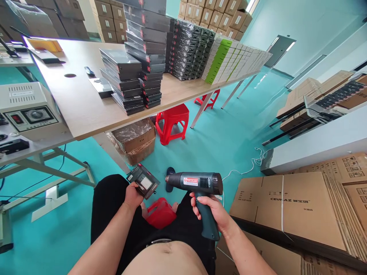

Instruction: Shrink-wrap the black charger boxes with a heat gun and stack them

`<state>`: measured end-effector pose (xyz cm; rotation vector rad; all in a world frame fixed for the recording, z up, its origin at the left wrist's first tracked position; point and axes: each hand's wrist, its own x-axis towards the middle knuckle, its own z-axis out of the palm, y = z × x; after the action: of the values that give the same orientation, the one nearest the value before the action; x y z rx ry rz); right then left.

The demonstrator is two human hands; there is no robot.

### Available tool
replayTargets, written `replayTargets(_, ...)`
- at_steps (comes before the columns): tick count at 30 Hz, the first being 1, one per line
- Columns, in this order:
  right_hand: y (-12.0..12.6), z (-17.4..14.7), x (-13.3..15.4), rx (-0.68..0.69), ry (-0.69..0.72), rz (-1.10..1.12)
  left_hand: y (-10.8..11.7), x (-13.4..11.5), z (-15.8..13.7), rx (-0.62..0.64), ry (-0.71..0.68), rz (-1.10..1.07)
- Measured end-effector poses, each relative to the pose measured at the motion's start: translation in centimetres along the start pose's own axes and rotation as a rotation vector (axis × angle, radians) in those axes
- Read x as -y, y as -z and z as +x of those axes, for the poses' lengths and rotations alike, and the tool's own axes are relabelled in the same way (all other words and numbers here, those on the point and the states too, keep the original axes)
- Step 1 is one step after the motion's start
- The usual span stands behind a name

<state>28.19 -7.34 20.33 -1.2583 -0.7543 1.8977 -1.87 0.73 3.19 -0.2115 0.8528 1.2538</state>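
Observation:
My left hand (133, 195) grips the lower left edge of a flat dark product box (143, 181) with a pale picture on its face. The box is tilted above my left knee. In my right hand (210, 210) is a dark green heat gun (195, 182), its handle wrapped by my fingers. The nozzle points left towards the box, with a gap between them. A white cord shows beyond the gun on the floor. Part of a red stool (161, 214) shows between my legs.
Stacks of dark boxes (123, 76) stand on the wooden table (83, 118), with white and green boxes (229, 61) farther along. Under it are a carton (137, 141) and a red stool (172, 120). Flattened cartons (298, 210) are piled at my right. A control unit (31, 110) sits left.

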Motion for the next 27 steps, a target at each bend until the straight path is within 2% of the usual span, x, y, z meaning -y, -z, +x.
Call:
replayTargets(5, 0.4, -1.0, -0.7, 0.035, -0.040, -0.039, -0.2, -0.2, 0.3, -0.006, -0.023, -0.024)
replayTargets(13, -0.7, -0.9, -1.2, 0.116, -0.067, -0.072, -0.4, -0.2, -0.1, -0.001, -0.028, -0.024)
replayTargets(18, -1.1, -0.7, -1.2, 0.067, -0.070, -0.078, -0.3, -0.2, -0.1, 0.002, -0.036, -0.019)
replayTargets(22, -1.3, -1.0, -1.6, 0.127, -0.099, -0.124, -0.4, -0.2, -0.2, 0.009, -0.018, -0.029)
replayTargets(27, -0.9, -1.0, -1.6, -0.045, -0.035, -0.164, -0.6, -0.2, -0.4, -0.013, 0.051, 0.006)
